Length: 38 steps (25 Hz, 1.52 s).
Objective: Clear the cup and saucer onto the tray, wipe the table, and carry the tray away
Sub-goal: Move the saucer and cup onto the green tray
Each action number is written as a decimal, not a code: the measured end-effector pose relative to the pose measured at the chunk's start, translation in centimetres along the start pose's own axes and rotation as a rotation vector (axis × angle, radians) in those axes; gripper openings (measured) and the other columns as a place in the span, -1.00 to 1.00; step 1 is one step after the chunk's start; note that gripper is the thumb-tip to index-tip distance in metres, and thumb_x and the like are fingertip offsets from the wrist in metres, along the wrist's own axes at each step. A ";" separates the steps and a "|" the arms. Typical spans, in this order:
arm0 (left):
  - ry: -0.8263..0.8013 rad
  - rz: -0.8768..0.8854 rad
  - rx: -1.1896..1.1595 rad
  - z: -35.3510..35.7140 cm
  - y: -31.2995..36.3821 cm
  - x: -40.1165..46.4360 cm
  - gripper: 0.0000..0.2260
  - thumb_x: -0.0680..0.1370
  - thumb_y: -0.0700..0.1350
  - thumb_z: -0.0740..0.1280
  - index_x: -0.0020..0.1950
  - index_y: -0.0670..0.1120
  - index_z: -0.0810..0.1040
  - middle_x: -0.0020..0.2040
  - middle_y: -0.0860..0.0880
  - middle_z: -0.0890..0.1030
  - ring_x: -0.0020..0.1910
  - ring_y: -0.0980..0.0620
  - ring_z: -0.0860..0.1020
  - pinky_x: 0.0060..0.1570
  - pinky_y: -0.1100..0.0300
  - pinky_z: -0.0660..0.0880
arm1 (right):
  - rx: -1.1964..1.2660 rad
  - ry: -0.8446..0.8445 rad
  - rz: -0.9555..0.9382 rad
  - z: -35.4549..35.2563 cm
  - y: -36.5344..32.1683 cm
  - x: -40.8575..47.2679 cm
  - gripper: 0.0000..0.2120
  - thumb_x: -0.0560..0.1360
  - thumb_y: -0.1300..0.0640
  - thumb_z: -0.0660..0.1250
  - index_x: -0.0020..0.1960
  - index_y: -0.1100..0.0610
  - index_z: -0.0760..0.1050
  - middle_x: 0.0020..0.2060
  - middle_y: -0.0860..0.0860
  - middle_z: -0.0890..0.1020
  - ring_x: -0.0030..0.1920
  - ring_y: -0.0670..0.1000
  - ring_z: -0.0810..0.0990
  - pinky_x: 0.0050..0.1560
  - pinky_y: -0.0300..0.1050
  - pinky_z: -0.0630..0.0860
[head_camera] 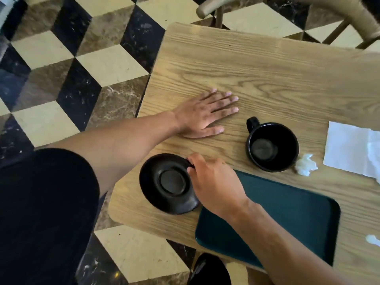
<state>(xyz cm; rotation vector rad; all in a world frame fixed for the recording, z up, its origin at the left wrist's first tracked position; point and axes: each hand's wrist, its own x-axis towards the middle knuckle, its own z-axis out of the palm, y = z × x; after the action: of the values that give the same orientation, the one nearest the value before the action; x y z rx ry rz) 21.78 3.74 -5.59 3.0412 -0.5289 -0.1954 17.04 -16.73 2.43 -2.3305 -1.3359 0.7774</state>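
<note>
— Right hand pinches the saucer at the desk corner, beside the tray; left hand lies flat.
— Thin grip, I think; it could tip off the edge.

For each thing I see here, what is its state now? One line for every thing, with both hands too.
saucer: on the table, beside the tray, rim gripped by the right hand
cup: upright, empty, on the table, untouched
tray: flat on the table, nothing on it
napkin: unfolded, lying flat
crumpled tissue: beside the cup
left hand: flat on the table, fingers straight
right hand: grips the saucer
</note>
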 end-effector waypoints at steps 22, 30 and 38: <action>0.029 -0.488 -0.127 1.0 5.6 -0.7 -0.38 0.63 0.20 0.04 0.68 0.03 0.11 0.70 0.02 0.06 0.68 -0.02 -0.06 0.63 -0.20 -0.12 | 0.766 0.384 0.646 0.4 6.6 -14.3 -0.72 0.61 0.18 0.35 -0.11 -0.22 0.53 -0.28 -0.08 0.66 -0.31 0.00 0.58 -0.30 -0.23 0.47; 0.082 -0.524 -0.179 1.6 5.2 -0.6 -0.39 0.60 0.16 0.08 0.66 0.06 0.19 0.69 0.03 0.10 0.68 0.00 -0.03 0.63 -0.18 -0.10 | 0.813 0.403 0.678 2.1 8.0 -14.3 -0.72 0.61 0.19 0.35 -0.11 -0.20 0.55 -0.25 -0.06 0.68 -0.28 0.03 0.59 -0.26 -0.16 0.50; 0.106 -0.519 -0.175 1.5 5.2 -0.6 -0.38 0.59 0.17 0.05 0.65 0.03 0.22 0.68 0.01 0.14 0.68 -0.03 0.01 0.63 -0.20 -0.07 | 0.772 0.441 0.657 2.0 8.3 -14.2 -0.80 0.59 0.17 0.37 -0.09 -0.14 0.58 -0.29 -0.08 0.68 -0.29 -0.01 0.61 -0.27 -0.21 0.50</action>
<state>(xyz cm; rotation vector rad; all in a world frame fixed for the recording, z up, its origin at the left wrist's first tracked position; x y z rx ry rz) 19.33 -0.98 -6.63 2.9245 0.2776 -0.0888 15.69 -33.10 0.40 -2.0669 -0.0199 0.7066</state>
